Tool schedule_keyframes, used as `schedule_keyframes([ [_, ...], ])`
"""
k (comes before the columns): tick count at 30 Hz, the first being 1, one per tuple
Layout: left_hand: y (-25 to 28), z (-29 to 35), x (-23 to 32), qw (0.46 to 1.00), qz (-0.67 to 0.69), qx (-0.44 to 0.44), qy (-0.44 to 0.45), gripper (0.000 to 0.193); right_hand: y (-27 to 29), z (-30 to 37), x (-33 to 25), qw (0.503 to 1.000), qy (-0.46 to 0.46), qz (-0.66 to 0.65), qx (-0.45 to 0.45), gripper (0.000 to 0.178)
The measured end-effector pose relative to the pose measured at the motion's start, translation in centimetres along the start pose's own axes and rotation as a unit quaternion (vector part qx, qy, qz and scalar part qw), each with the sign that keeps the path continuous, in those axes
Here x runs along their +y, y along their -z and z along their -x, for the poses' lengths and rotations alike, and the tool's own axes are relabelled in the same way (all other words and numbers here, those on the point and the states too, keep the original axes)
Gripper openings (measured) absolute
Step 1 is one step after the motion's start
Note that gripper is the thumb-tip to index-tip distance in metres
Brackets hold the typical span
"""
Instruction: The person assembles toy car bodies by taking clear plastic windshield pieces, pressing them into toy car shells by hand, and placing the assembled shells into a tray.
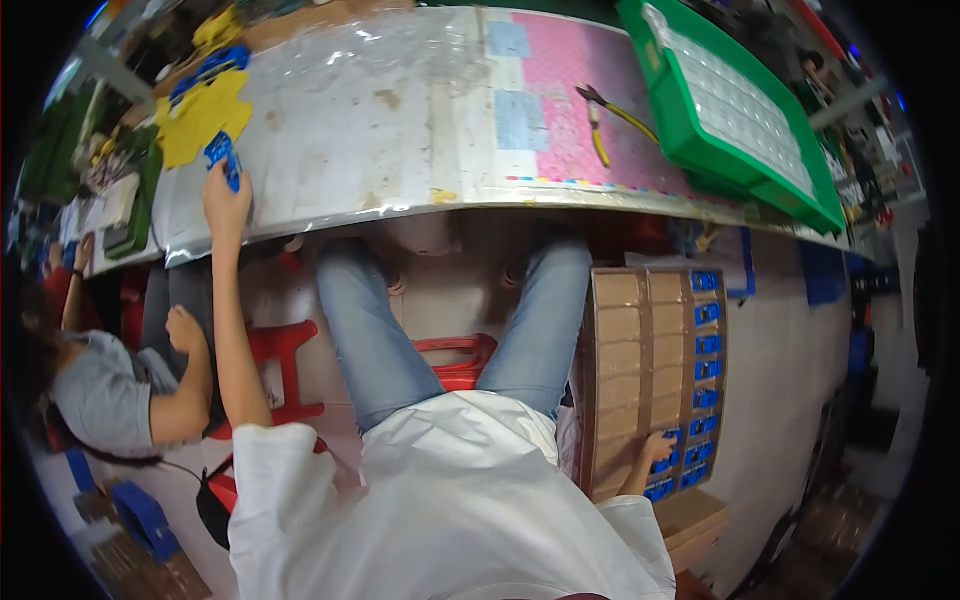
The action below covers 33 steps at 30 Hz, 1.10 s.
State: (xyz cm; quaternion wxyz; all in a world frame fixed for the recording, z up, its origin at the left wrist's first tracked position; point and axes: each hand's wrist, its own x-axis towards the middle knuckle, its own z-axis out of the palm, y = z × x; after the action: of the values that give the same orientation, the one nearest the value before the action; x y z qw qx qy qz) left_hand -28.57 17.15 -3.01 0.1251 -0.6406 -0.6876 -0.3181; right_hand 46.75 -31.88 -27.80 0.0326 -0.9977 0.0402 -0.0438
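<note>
So, wide view looking down, clock face centred on the picture. Out at 10 o'clock the left hand (226, 186) has its fingers curled closed around a small blue plastic part (218, 147), near the front edge of a long, scuffed white worktable (350, 130). The part sits right by the lower edge of an irregular bright yellow sheet (195, 118).

Down at 4 o'clock the right hand (657, 446) is in a brown cardboard box with dividers (618, 345), fingers bent over a matching blue plastic piece (674, 438) in the middle column. Can't tell how far apart they are, or whether they've actually got a grip. More blue plastic pieces (708, 344) line the right column.

Back on the table, yellow-handled pliers (591, 95) lie on a pink patterned sheet (560, 60) at 1 o'clock, and a green plastic tray (690, 143) holds a clear compartmented insert (735, 95) at 2.
</note>
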Motion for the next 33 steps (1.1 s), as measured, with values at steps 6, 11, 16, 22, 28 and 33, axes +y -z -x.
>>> schedule_keyframes([
  [6, -0.4, -2.2, 6.2, 0.964, -0.198, 0.151, -0.095, 0.042, 0.3, -1.8, -0.3, 0.997, -0.039, -0.054, -0.032, 0.055],
  [11, -6.2, -2.8, 18.8, 0.954, 0.138, 0.054, -0.259, 0.028, 1.8, -2.9, -0.4, 0.981, -0.110, -0.156, 0.022, 0.060],
  [16, -12.5, -5.5, 23.5, 0.957, 0.087, 0.051, -0.271, 0.019, 6.9, -1.2, -4.1, 0.932, 0.109, -0.297, 0.177, 0.054],
  [22, -11.6, -7.4, 22.7, 0.961, 0.060, 0.064, -0.261, 0.008, 14.2, 4.0, -11.4, 0.888, 0.212, -0.371, 0.169, 0.053],
  [28, -6.0, -4.6, 20.4, 0.987, 0.125, -0.080, -0.063, 0.022, 17.6, 13.9, -21.5, 0.710, 0.259, -0.631, -0.174, 0.048],
  [33, -4.8, -2.4, 16.6, 0.959, 0.215, -0.183, -0.029, 0.033, 22.9, 24.3, -28.2, 0.516, 0.296, -0.654, -0.467, 0.046],
])
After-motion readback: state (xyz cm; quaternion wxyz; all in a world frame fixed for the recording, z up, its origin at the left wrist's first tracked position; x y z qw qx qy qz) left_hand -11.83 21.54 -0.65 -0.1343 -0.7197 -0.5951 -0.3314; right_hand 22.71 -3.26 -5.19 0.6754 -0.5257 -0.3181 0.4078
